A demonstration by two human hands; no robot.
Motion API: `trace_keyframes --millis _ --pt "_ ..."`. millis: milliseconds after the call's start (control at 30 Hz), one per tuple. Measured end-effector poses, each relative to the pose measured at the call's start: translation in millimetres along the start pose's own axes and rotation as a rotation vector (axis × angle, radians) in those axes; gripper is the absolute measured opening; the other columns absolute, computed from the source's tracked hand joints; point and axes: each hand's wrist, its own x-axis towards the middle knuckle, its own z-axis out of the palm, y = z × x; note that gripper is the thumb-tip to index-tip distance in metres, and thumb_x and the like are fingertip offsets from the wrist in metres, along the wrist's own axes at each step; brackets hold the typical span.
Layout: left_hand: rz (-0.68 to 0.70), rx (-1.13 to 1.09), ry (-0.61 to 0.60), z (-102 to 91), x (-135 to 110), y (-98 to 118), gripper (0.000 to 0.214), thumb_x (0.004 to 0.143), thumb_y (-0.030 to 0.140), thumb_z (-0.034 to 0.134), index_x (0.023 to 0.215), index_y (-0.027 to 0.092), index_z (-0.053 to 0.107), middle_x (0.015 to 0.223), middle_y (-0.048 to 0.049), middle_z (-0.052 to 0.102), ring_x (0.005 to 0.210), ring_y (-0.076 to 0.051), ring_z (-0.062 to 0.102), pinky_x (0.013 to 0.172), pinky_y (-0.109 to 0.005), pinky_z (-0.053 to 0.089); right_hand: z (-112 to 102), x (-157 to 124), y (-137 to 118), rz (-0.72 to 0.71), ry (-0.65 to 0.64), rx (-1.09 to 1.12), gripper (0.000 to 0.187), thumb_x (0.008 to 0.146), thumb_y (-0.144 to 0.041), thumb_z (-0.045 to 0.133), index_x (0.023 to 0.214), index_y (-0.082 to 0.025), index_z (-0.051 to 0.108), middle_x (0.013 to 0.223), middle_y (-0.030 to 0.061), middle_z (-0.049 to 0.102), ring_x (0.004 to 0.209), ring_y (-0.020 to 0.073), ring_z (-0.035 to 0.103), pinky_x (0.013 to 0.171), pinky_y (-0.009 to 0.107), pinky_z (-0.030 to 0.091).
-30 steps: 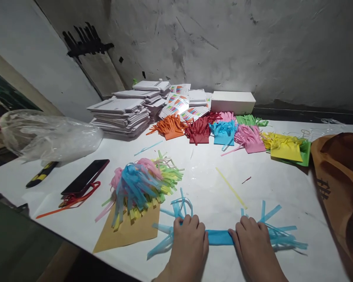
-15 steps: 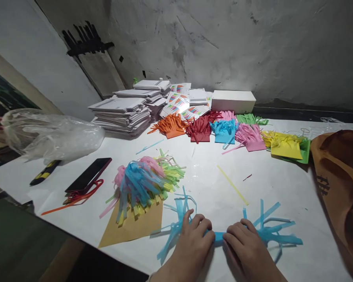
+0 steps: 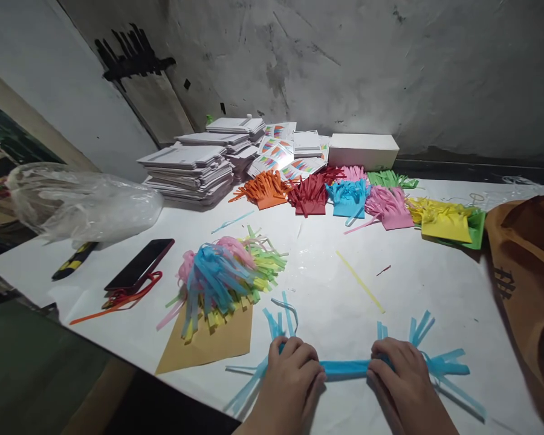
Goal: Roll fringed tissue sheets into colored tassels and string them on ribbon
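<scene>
Both my hands pinch the blue fringed paper roll [image 3: 344, 367] at lower centre; its long axis runs sideways between left hand [image 3: 290, 380] and right hand [image 3: 401, 380].

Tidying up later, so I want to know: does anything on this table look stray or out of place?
Yes: a loose yellow strip and a pale blue strip lie alone on the white table, apart from the sorted fringed stacks.
</scene>
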Motion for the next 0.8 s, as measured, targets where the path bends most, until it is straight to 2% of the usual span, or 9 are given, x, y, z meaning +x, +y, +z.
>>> trace_keyframes --millis 133,267,333,400,467,533,600,700,800 --pt "-0.203 0.026 0.028 4.8 7 11 0.017 0.093 0.014 0.054 0.079 0.021 0.062 0.093 -0.0024 0.066 0.093 -0.024 0.059 0.094 -0.047 0.033 11 4 -3 0.135 -0.011 -0.083 0.014 0.100 -0.018 0.046 0.091 -0.023 0.056 0.104 0.0059 0.062 0.103 0.0254 0.059 0.094 0.045 0.034" --pt "-0.267 0.080 0.029 10.5 13 13 0.013 0.085 0.010 0.056 0.079 0.021 0.060 0.092 -0.0034 0.065 0.091 -0.025 0.058 0.093 -0.048 0.033 13 6 -3 0.159 0.011 -0.139 0.011 0.099 -0.021 0.047 0.096 -0.023 0.058 0.102 0.0062 0.064 0.099 0.0263 0.060 0.095 0.048 0.033" --pt "-0.237 0.074 0.027 11.3 12 11 0.013 0.086 0.010 0.055 0.083 0.021 0.060 0.092 -0.0031 0.065 0.089 -0.025 0.057 0.091 -0.048 0.033 11 8 -5 0.114 0.072 -0.139 0.016 0.100 -0.018 0.045 0.101 -0.023 0.061 0.103 0.0068 0.066 0.099 0.0257 0.061 0.099 0.050 0.031" --pt "-0.186 0.061 0.035 11.0 11 10 0.015 0.088 0.009 0.054 0.085 0.022 0.060 0.093 -0.0027 0.065 0.089 -0.024 0.057 0.091 -0.047 0.033 9 13 -12 0.010 0.142 -0.073 0.025 0.101 -0.013 0.041 0.103 -0.022 0.063 0.104 0.0072 0.068 0.102 0.0249 0.061 0.103 0.050 0.030" --pt "-0.127 0.053 0.061 10.2 10 9 0.017 0.088 0.006 0.052 0.085 0.022 0.059 0.092 -0.0022 0.064 0.088 -0.023 0.056 0.092 -0.047 0.033 10 21 -20 -0.112 0.176 0.019 0.033 0.103 -0.010 0.034 0.101 -0.020 0.065 0.096 0.0061 0.069 0.098 0.0224 0.061 0.101 0.044 0.033" --pt "-0.054 0.044 0.098 9.3 9 7 0.017 0.089 0.006 0.055 0.084 0.021 0.059 0.093 -0.0016 0.063 0.090 -0.022 0.056 0.095 -0.046 0.032 12 27 -26 -0.176 0.160 0.078 0.037 0.104 -0.009 0.031 0.094 -0.019 0.065 0.083 0.0041 0.066 0.085 0.0195 0.059 0.093 0.038 0.036" --pt "0.044 0.035 0.123 8.9 8 4 0.013 0.089 0.010 0.061 0.086 0.022 0.060 0.097 -0.0013 0.064 0.094 -0.022 0.056 0.098 -0.047 0.031 14 32 -30 -0.176 0.127 0.096 0.040 0.105 -0.010 0.029 0.087 -0.018 0.063 0.073 0.0020 0.060 0.074 0.0179 0.054 0.087 0.035 0.036" --pt "0.179 0.042 0.130 11.0 8 -1 0.010 0.090 0.013 0.065 0.089 0.023 0.063 0.101 -0.0005 0.065 0.099 -0.022 0.055 0.102 -0.047 0.029 16 35 -32 -0.117 0.100 0.147 0.036 0.106 -0.015 0.033 0.085 -0.020 0.061 0.075 0.0009 0.058 0.073 0.0171 0.052 0.085 0.035 0.034" --pt "0.210 0.023 0.118 15.8 8 -4 0.012 0.093 0.011 0.061 0.086 0.021 0.061 0.096 0.0001 0.065 0.096 -0.020 0.055 0.103 -0.046 0.029 19 36 -37 -0.087 0.095 0.141 0.037 0.108 -0.021 0.032 0.083 -0.020 0.059 0.078 0.0009 0.059 0.076 0.0175 0.052 0.087 0.036 0.032"
